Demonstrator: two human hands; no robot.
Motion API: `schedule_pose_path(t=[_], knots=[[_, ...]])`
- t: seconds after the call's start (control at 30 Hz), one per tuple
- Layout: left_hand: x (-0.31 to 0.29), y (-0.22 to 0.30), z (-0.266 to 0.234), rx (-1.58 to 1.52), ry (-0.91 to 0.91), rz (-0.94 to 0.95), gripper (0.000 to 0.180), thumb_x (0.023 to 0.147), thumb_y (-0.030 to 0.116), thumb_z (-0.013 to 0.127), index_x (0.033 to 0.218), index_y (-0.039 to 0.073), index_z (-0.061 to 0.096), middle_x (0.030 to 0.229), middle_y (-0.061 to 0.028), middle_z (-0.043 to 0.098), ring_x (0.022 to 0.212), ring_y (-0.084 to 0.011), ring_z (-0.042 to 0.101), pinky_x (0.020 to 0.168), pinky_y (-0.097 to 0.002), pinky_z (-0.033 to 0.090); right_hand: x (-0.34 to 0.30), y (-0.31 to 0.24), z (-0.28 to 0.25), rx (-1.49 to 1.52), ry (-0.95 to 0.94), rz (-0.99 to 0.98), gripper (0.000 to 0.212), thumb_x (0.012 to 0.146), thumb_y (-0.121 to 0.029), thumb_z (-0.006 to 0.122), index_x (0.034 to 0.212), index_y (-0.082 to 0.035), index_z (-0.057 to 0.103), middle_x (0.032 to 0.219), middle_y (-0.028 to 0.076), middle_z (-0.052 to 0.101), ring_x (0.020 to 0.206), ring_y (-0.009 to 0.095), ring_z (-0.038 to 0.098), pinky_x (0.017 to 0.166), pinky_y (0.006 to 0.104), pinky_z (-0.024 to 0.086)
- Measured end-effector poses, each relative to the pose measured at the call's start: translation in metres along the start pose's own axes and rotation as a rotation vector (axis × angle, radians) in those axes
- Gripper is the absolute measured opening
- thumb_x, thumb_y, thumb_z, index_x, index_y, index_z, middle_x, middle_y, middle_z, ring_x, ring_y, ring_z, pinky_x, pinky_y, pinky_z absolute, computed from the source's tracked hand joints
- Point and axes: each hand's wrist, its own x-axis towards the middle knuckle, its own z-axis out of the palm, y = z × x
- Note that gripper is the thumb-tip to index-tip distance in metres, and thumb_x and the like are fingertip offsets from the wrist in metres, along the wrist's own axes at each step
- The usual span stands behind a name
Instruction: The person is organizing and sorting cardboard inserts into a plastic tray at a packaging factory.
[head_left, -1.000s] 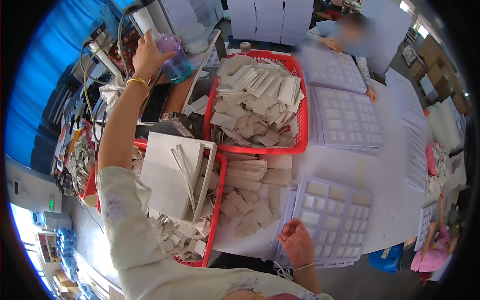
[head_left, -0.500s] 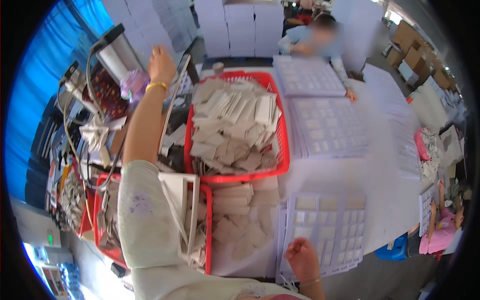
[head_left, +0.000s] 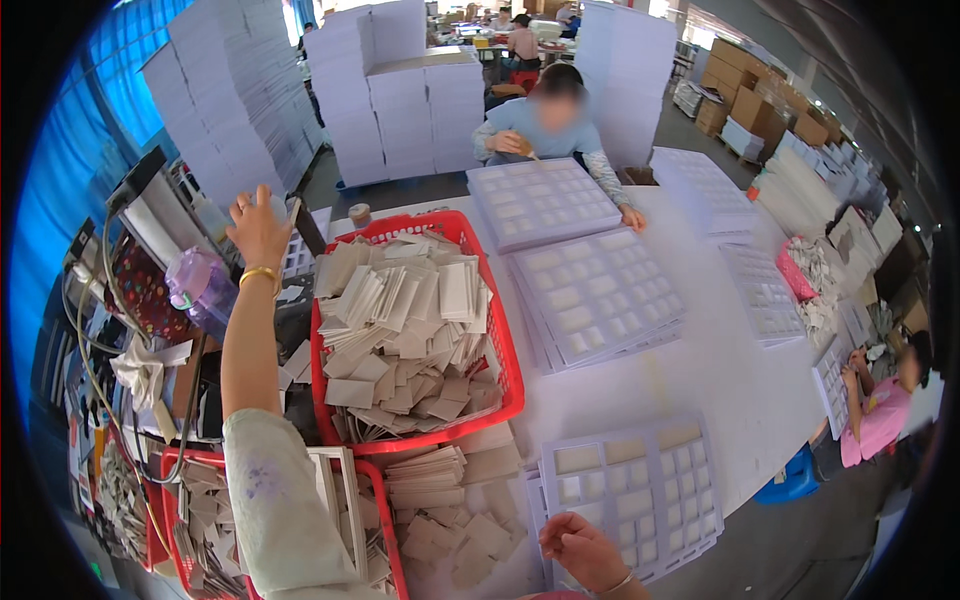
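A worker's left hand (head_left: 260, 232) stretches out beyond a purple bottle (head_left: 203, 287), fingers spread apart next to a pale, see-through item (head_left: 278, 208) mostly hidden by the hand; whether they grip it cannot be told. The right hand (head_left: 583, 550) hangs by the near edge of gridded white trays (head_left: 675, 505) stacked on the worktop (head_left: 730, 385), fingers loosely curled, any contact unclear, its forearm cut off below.
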Motion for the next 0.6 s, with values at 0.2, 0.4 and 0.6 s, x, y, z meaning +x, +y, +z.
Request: schedule_pose_path(t=[0.2, 0.4, 0.6], knots=[[-0.068, 0.049, -0.028, -0.423, 0.283, 0.598, 0.062, 0.058, 0.018, 0.078, 0.116, 0.018, 0.054, 0.123, -0.0101, 0.05, 0.113, -0.0315, 0.049, 0.087, -0.0454, 0.043, 0.008, 0.021, -0.031, -0.099, -0.095, 0.107, 0.025, 0.091, -0.013, 0.053, 0.115, -0.007, 0.052, 0.101, 0.012, 0.059, 0.086, 0.021, 0.056, 0.077, 0.0338, 0.045], [-0.219, 0.129, -0.122, -1.397, -0.772, 0.945, 0.036, 0.071, 0.022, 0.071, 0.105, 0.012, 0.061, 0.104, -0.0135, 0.06, 0.096, -0.0343, 0.06, 0.08, -0.0438, 0.049, 0.015, 0.015, -0.015, 0.178, 0.098, 0.167, 0.04, 0.094, -0.036, 0.047, 0.123, -0.009, 0.045, 0.112, 0.013, 0.057, 0.095, 0.026, 0.057, 0.081, 0.0375, 0.046], [-0.363, 0.08, -0.218, -1.319, -0.295, 1.642, 0.035, 0.08, 0.02, 0.064, 0.114, 0.016, 0.056, 0.132, -0.015, 0.047, 0.116, -0.0287, 0.049, 0.09, -0.0448, 0.045, -0.001, 0.042, -0.045, 0.639, -0.243, 0.413, 0.068, 0.089, -0.061, 0.04, 0.135, -0.011, 0.038, 0.127, 0.011, 0.051, 0.11, 0.029, 0.055, 0.095, 0.0453, 0.042]])
